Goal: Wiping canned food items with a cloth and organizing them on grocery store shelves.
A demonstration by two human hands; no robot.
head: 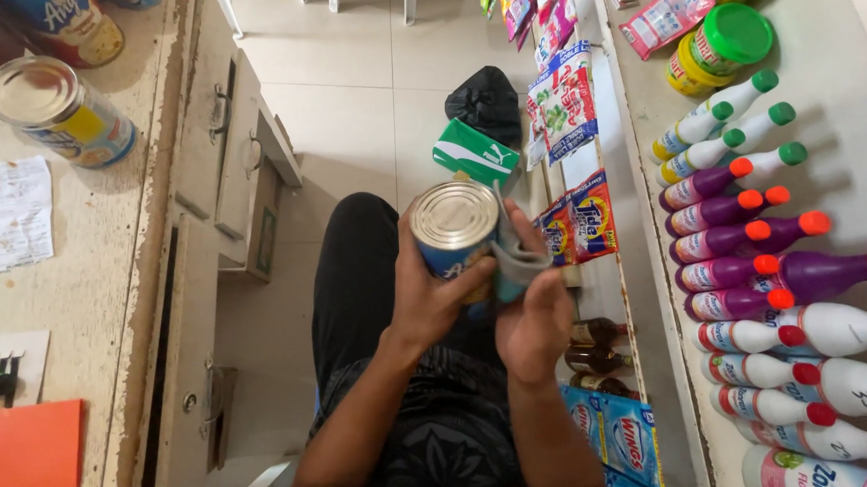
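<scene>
The left hand [433,296] wraps a metal tin [455,235] at lap height, while the right hand [535,319] pinches a grey cloth [517,255] against its side. This looks like mid-wipe; the next stroke seemingly calls for turning the tin.

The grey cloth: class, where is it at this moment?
In the head view, the grey cloth is at centre, held by the right hand against the right side of the tin can that the left hand grips.

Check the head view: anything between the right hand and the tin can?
Yes. In the head view a folded grey cloth lies between the right hand and the tin can, pressed against the can's side. The left hand grips the can directly.
</scene>
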